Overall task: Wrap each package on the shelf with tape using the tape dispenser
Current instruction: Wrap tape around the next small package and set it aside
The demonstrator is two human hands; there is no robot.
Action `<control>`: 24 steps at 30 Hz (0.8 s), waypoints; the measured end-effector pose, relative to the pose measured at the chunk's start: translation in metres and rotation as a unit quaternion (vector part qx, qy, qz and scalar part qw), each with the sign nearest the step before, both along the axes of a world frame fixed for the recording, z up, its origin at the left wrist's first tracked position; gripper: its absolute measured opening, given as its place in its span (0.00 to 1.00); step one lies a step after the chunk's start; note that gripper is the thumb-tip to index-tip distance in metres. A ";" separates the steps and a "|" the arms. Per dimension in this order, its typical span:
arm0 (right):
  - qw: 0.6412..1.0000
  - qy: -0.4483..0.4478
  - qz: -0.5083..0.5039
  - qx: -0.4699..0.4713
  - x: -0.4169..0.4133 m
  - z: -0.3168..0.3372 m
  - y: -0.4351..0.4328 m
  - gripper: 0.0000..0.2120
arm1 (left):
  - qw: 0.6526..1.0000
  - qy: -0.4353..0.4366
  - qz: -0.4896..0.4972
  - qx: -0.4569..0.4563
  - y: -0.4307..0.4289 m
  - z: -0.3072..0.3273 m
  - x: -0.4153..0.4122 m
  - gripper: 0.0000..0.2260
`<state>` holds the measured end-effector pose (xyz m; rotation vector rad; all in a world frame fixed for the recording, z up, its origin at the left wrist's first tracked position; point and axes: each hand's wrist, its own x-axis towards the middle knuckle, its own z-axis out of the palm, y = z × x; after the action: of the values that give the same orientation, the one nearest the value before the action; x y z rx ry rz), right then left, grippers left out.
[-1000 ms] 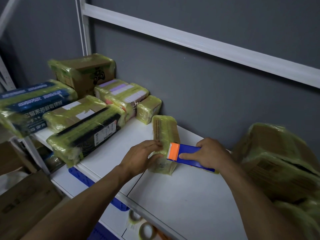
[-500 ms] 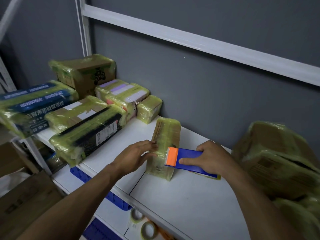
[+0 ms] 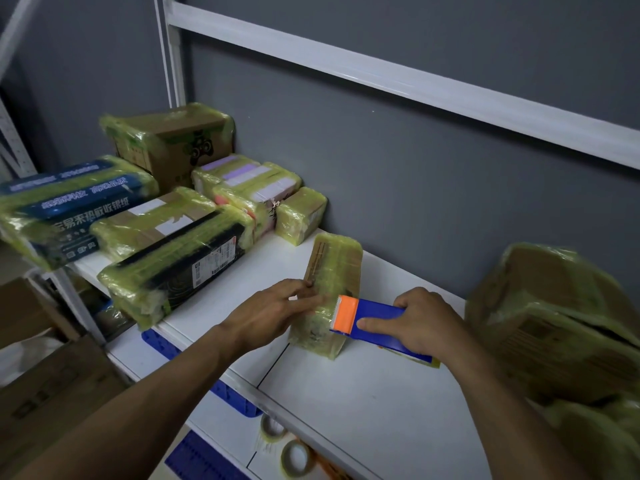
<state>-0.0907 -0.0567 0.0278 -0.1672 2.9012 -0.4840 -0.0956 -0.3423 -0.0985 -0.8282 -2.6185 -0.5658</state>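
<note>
So the package (image 3: 332, 292) being worked on is a small flat box. It's standing on its narrow edge on the white shelf (image 3: 363, 403), pretty much dead centre of the view, and it's already got a good few layers of yellowish tape on it.

The left hand (image 3: 273, 313) comes in from 8 o'clock with its fingers laid fairly straight against the box's left face, bracing rather than grabbing. The thumb is tucked out of sight, so I can't say if it hooks round the near corner. The right hand (image 3: 419, 323) comes in from 4 o'clock and is wrapped round the blue tape dispenser (image 3: 374, 320). The orange cutter end is pushed right up against the box's right face.

My guess on handling is that it's light, stiff cardboard, and slick now with all that tape. Stood on edge like that it'll tip or skate if the dispenser pushes and nothing pushes back. I'd brace flat on the face opposite the dispenser, low-ish, or take it by the top corners to turn it. Don't squeeze the middle.

The wrapped pile (image 3: 166, 237) sits at 10 o'clock, well apart from it. There's a big package (image 3: 554, 323) at 3 o'clock, and spare tape rolls (image 3: 294, 457) lie on a lower level at 6 o'clock.
</note>
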 end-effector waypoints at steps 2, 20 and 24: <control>1.000 -0.011 0.003 0.001 -0.002 -0.001 0.000 0.29 | 1.000 0.002 0.008 0.007 0.003 0.000 0.005 0.25; 0.999 -0.030 -0.010 -0.029 0.003 0.000 -0.001 0.29 | 0.995 -0.066 0.029 0.063 0.016 0.032 0.001 0.12; 0.998 -0.040 -0.018 -0.044 0.006 0.005 0.008 0.28 | 0.994 -0.075 0.031 0.080 0.010 0.024 0.001 0.21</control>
<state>-0.0845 -0.0488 0.0329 -0.1061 2.8111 -0.6119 -0.0949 -0.3322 -0.0741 -0.6775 -2.6786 -0.8372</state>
